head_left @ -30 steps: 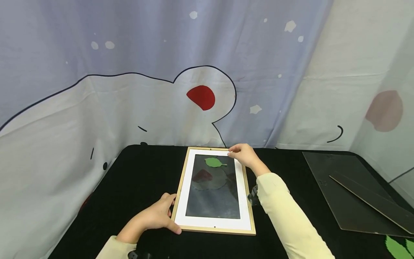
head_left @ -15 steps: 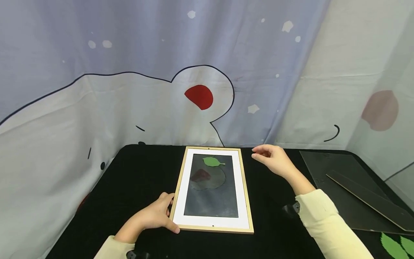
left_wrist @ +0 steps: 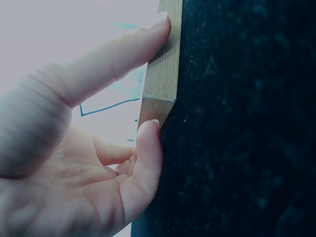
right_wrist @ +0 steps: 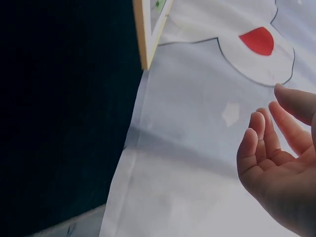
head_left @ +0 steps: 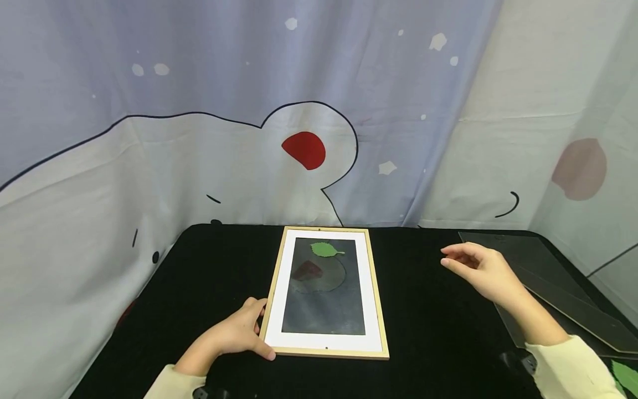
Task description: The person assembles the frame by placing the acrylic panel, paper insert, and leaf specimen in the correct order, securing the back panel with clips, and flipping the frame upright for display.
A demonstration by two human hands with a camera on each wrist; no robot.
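Note:
A light wooden picture frame (head_left: 356, 353) with a white mat (head_left: 319, 342) and a dark glossy middle lies on the black-covered table. Inside the mat's opening, near the far end, is a green leaf (head_left: 324, 249); the glossy surface mirrors the curtain's red shape. At the near left corner my left hand (head_left: 234, 332) holds the frame. In the left wrist view its thumb (left_wrist: 123, 54) lies on the wooden edge (left_wrist: 168, 74) and a curled finger touches the corner. My right hand (head_left: 490, 280) hovers right of the frame, holding nothing, its fingers loosely bent.
Thin dark boards (head_left: 573, 310) overlap at the table's right side, partly behind the right hand and forearm. Another green leaf (head_left: 625, 374) shows at the bottom right edge. A patterned curtain (head_left: 239, 172) stands along the table's far edge.
My right hand has left the frame's far right corner and moved right and nearer, toward the dark boards. The left hand stays at the frame's near left corner.

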